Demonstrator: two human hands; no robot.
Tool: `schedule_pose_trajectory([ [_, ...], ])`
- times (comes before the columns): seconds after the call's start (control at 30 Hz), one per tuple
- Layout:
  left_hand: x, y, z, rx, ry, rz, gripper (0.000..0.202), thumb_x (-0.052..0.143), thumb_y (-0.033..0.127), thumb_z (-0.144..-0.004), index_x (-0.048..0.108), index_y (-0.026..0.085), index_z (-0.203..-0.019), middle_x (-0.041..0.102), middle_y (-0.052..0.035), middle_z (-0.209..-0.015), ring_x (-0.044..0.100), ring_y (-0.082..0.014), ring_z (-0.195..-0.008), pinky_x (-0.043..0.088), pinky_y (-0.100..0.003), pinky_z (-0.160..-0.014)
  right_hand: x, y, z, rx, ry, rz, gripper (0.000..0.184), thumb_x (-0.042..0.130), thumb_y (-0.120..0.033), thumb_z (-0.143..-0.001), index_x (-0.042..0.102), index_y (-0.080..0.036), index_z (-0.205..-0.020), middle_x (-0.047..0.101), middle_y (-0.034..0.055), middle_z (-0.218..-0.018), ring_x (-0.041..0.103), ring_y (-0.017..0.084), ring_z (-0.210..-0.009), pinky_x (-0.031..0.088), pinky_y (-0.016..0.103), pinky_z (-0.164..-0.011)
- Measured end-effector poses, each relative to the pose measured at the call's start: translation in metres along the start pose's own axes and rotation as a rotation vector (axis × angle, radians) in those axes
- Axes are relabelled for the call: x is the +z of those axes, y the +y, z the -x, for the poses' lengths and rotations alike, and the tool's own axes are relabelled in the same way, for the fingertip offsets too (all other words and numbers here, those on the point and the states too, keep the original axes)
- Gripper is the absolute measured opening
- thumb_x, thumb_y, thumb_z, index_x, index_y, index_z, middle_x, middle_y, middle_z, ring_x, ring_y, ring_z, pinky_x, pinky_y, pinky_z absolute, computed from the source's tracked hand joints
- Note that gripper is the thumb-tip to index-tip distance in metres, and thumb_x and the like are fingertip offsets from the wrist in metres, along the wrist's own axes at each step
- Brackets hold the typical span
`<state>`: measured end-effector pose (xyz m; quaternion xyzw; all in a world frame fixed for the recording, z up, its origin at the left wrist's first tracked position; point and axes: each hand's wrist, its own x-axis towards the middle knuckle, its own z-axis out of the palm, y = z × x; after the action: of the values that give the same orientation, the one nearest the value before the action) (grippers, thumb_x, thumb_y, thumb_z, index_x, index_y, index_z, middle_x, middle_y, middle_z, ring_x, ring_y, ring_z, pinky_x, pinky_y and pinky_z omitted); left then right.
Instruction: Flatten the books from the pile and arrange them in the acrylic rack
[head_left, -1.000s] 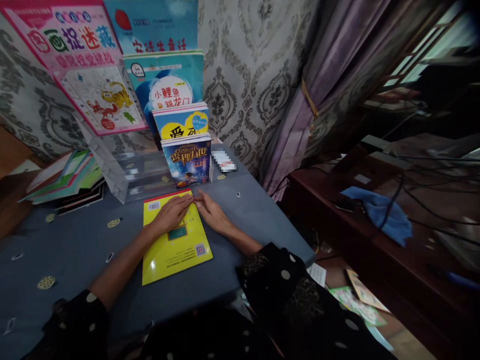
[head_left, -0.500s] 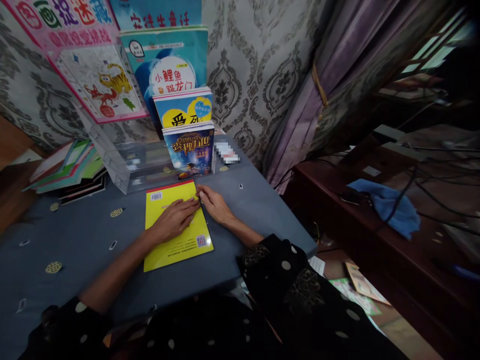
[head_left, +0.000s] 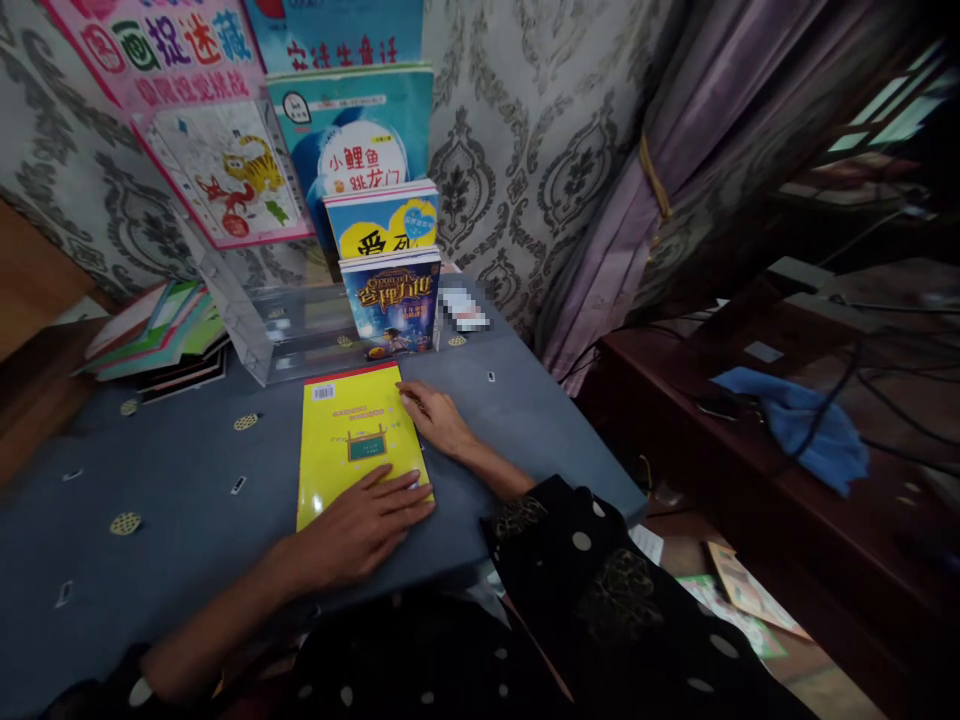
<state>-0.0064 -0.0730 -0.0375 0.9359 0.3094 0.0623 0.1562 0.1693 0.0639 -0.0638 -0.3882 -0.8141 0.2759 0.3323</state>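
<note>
Head view showed a yellow book (head_left: 352, 435) lying flat on the blue-grey tabletop (head_left: 172, 480), just in front of a clear plastic stand (head_left: 259, 325) that held children's books upright in stepped rows, a dark blue one (head_left: 394, 305) foremost. The left hand (head_left: 360, 525) lay flat with fingers spread, pressing on the book's near edge. The right hand (head_left: 439, 420) rested on the tabletop against the book's right edge, fingers close together; whether they pinched the cover could not be told. A loose stack of books (head_left: 161, 335) sat at the tabletop's far left. Grey patterned wallpaper (head_left: 517, 150) stood behind, with a purple curtain (head_left: 675, 170) tied back beside it. To the right, a dark wooden bench (head_left: 712, 470) carried a blue cloth (head_left: 799, 425) and cables, and papers (head_left: 742, 600) lay on the floor.
</note>
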Motion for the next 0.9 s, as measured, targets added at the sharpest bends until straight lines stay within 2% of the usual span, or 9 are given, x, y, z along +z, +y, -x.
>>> schedule_pose_trajectory([
  [0.13,0.002,0.002,0.002,-0.006,0.023,0.024,0.052,0.038,0.022,-0.100,0.029,0.029,-0.151,0.043,-0.0021,-0.153,0.032,-0.0194,-0.145,0.022,-0.051,-0.120,0.001,-0.015,0.009,-0.038,-0.082,0.134,0.035,0.046,-0.020,-0.096,0.056,-0.011,-0.128,0.059,0.0169,-0.132,0.055,0.025,-0.124,0.043,0.040,-0.105],
  [0.23,0.001,0.005,0.000,-0.019,0.053,0.037,0.049,0.040,0.022,-0.099,0.038,0.027,-0.147,0.049,-0.0034,-0.148,0.037,-0.0206,-0.142,0.025,-0.050,-0.119,0.009,-0.034,0.023,-0.082,-0.145,0.144,0.040,0.045,-0.025,-0.098,0.053,-0.009,-0.133,0.053,0.0197,-0.140,0.043,0.027,-0.136,0.036,0.046,-0.112],
  [0.37,0.003,0.010,0.000,-0.105,0.093,0.057,0.035,0.046,0.024,-0.097,0.059,0.023,-0.129,0.066,-0.0069,-0.128,0.057,-0.0240,-0.122,0.044,-0.044,-0.105,0.020,-0.055,0.044,-0.174,-0.244,0.003,0.043,0.041,-0.035,-0.100,0.048,-0.017,-0.139,0.047,0.0136,-0.147,0.038,0.021,-0.140,0.036,0.041,-0.115],
  [0.43,0.006,0.010,0.000,-0.117,0.106,0.055,0.031,0.047,0.024,-0.096,0.064,0.020,-0.122,0.069,-0.0082,-0.122,0.061,-0.0249,-0.115,0.047,-0.043,-0.100,0.022,-0.057,0.052,-0.179,-0.254,-0.021,0.043,0.039,-0.036,-0.101,0.048,-0.019,-0.139,0.048,0.0113,-0.148,0.038,0.020,-0.140,0.035,0.041,-0.116],
  [0.63,0.001,0.011,0.005,-0.104,0.130,0.113,0.032,0.044,0.021,-0.096,0.063,0.023,-0.121,0.070,-0.0052,-0.120,0.059,-0.0222,-0.118,0.040,-0.043,-0.109,0.017,-0.047,0.060,-0.184,-0.261,0.078,0.043,0.036,-0.038,-0.102,0.048,-0.019,-0.139,0.043,0.0118,-0.151,0.036,0.022,-0.142,0.033,0.045,-0.118],
  [0.77,-0.004,0.010,0.019,-0.129,0.147,0.139,0.043,0.044,0.019,-0.096,0.051,0.029,-0.138,0.063,-0.0022,-0.133,0.054,-0.0200,-0.127,0.033,-0.045,-0.116,0.015,-0.046,0.061,-0.205,-0.311,0.128,0.048,0.040,-0.040,-0.101,0.041,-0.021,-0.145,0.038,0.0123,-0.154,0.033,0.024,-0.144,0.034,0.049,-0.116],
  [0.9,-0.002,0.001,0.041,-0.160,0.150,0.061,0.046,0.042,0.018,-0.098,0.045,0.029,-0.143,0.054,-0.0014,-0.144,0.046,-0.0168,-0.136,0.026,-0.045,-0.120,0.019,-0.040,0.065,-0.254,-0.330,0.220,0.052,0.046,-0.039,-0.099,0.040,-0.017,-0.146,0.036,0.0161,-0.155,0.030,0.027,-0.145,0.032,0.052,-0.117],
])
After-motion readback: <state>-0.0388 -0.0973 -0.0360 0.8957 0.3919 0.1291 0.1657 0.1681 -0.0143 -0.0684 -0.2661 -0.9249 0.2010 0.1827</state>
